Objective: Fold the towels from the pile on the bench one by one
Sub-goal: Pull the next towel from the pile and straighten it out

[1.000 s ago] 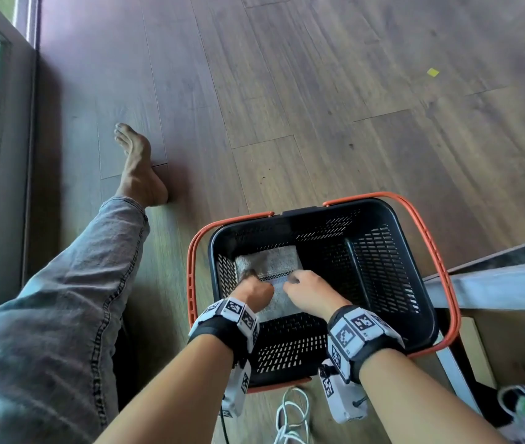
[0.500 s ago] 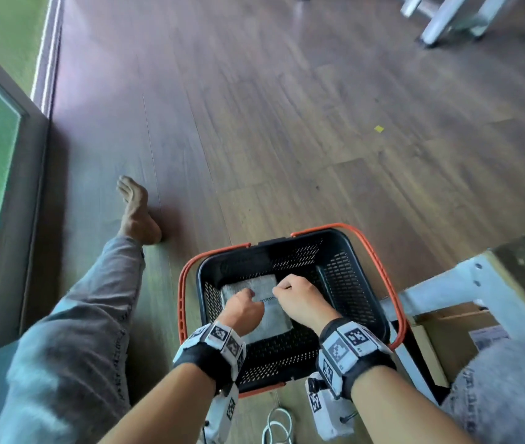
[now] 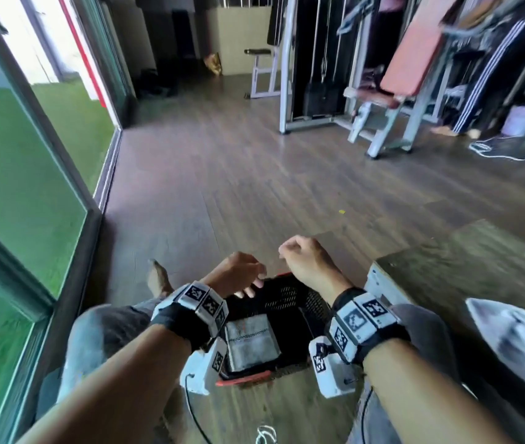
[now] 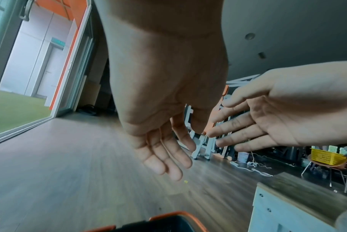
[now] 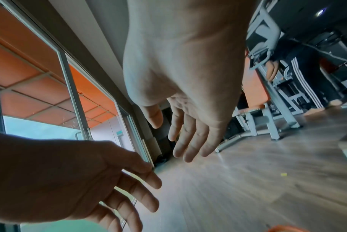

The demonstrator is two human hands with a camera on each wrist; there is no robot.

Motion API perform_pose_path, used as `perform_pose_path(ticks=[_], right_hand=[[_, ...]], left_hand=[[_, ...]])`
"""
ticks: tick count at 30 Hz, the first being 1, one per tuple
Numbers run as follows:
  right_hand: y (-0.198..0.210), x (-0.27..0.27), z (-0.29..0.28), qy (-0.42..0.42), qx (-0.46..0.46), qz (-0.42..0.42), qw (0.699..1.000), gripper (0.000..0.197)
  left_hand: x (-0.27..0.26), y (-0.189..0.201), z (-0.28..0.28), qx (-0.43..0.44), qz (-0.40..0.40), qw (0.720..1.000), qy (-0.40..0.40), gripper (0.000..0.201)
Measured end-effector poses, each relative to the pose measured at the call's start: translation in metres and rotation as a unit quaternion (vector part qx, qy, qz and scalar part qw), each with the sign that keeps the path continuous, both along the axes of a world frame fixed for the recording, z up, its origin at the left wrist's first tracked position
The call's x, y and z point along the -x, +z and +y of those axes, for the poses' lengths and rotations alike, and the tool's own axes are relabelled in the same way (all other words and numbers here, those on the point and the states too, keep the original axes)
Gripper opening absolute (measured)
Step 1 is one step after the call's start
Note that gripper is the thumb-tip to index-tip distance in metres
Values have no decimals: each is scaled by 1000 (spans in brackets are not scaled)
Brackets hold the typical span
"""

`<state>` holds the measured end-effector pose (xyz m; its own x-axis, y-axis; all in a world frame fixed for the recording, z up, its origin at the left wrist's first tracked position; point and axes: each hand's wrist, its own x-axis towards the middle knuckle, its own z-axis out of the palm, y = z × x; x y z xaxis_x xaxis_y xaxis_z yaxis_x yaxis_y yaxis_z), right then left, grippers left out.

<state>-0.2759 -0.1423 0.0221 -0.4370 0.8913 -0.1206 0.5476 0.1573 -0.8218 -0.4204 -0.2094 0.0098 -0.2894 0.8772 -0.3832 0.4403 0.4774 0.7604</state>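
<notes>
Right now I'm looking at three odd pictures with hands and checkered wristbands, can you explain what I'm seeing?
No machine here: a person wears one camera on the head and one on each wrist. The head view looks down at both arms. The left hand and right hand hang above a black basket with orange handles on the wooden floor. A folded grey towel lies inside it. The other two pictures look along each palm: fingers relaxed, nothing held. Another towel lies on the bench to the right.
</notes>
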Motion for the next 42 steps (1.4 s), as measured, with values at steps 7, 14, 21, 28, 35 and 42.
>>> perform_pose_path(ticks=[7, 14, 21, 28, 35, 42], right_hand=[[37, -35, -10, -30, -26, 50, 998, 26], [49, -60, -10, -63, -39, 38, 997, 16], [54, -78, -12, -77, -78, -28, 994, 15], [66, -102, -20, -134, -79, -49, 987, 16], [80, -145, -47, -200, -94, -128, 967, 24], [82, -193, -74, -281, -44, -194, 939, 33]], left_hand=[[-27, 44, -6, -38, 19, 999, -33, 19], [-50, 67, 5, -67, 22, 995, -63, 21], [-70, 78, 13, -112, -19, 991, -68, 27], [-99, 85, 20, -110, -37, 987, -110, 25], [-147, 91, 34, -102, -71, 972, -197, 24], [-204, 78, 51, -92, -104, 945, -297, 19]])
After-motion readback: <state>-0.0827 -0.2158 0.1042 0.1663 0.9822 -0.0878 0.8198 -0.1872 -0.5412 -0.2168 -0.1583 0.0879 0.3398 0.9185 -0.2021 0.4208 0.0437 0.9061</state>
